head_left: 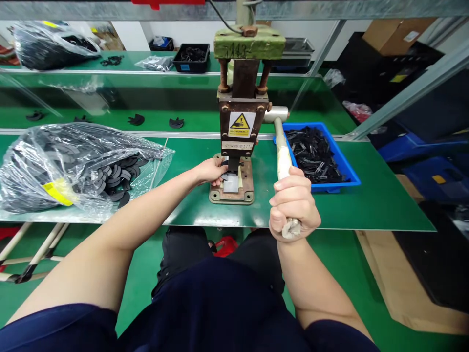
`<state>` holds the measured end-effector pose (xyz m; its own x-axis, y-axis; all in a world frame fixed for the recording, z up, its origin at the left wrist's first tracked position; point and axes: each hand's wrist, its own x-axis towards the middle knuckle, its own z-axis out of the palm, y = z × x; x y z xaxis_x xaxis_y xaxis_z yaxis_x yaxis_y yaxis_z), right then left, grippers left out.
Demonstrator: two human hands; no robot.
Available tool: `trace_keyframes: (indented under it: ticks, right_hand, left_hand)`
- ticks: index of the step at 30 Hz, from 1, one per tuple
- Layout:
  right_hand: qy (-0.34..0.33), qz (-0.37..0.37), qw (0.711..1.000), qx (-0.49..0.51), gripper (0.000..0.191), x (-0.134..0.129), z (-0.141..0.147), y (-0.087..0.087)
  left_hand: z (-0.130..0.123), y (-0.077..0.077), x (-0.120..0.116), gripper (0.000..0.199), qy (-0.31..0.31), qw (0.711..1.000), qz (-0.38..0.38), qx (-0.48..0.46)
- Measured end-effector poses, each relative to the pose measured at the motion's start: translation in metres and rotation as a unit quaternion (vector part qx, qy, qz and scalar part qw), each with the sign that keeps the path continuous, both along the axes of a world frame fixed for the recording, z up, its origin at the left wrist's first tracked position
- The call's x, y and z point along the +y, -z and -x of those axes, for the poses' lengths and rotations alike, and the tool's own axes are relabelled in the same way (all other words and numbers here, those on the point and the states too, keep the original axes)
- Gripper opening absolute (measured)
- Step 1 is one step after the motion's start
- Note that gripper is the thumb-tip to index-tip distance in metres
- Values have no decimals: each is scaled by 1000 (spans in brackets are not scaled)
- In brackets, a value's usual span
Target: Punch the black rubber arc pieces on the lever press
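Press (240, 105) on grn bench (377, 200); grn flr (337, 254), carton (392, 39) back rt.

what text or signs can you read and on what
"113", handwritten on press top; mark before unclear
Hand-in-triangle symbol on warning sign; caption probably "当心机械伤人"
"!!!" on white strip; characters before it blurred
Yellow label, blue label: unreadable

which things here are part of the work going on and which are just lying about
Seemingly in use:
- press, its lever in the right hand
- dark piece at the left hand's fingertips
- front bag of curved parts
- blue tray of black parts

Probably just lying about:
- cardboard box
- black bin behind
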<state>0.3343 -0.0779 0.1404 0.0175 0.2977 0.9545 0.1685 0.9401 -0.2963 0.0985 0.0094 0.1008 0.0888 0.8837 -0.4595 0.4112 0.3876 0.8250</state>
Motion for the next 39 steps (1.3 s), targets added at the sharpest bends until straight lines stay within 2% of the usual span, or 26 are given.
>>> trace_keyframes:
  ticks: [5,10,15,20,24,27,29,31,34,36,38,39]
  right_hand:
    - [8,-2,1000,0,25,0,0,-1]
    - [6,-1,1000,-20,24,-1,-3,-5]
    - [14,12,999,-40,20,-4,-5,-7]
    - [30,14,999,-26,24,-4,-3,-7]
    - [30,16,999,-12,26,-3,0,-8]
    - [27,4,1000,-3,28,-1,0,-10]
    - [24,-5,1000,3,29,3,0,-9]
    - [22,-5,1000,11,31,7,-1,-7]
    - [26,-15,999,29,34,15,-2,-2]
    - [31,-29,998,47,37,20,-2,1]
    - [41,-42,996,66,41,24,-1,4]
    - [46,-48,995,74,44,26,1,5]
  left_hand:
    - [-9,1,-6,29,-24,1000,-1,19]
    - [-11,3,-11,29,-50,999,7,-16]
    - [-5,5,-18,35,-81,995,22,-53]
    - [5,8,-29,33,-99,989,-6,-107]
    - [1,4,-33,29,-91,985,-16,-143]
    - [-4,2,-35,26,-55,983,-47,-168]
    - [2,2,-36,25,-29,983,-66,-167]
    - [23,3,-39,23,-12,986,-105,-126]
    - [85,2,-52,19,-15,974,-214,65]
    - [141,-1,-64,19,-25,935,-253,247]
    - [199,-5,-74,29,-19,881,-231,412]
    - [226,-7,-79,35,-4,858,-196,475]
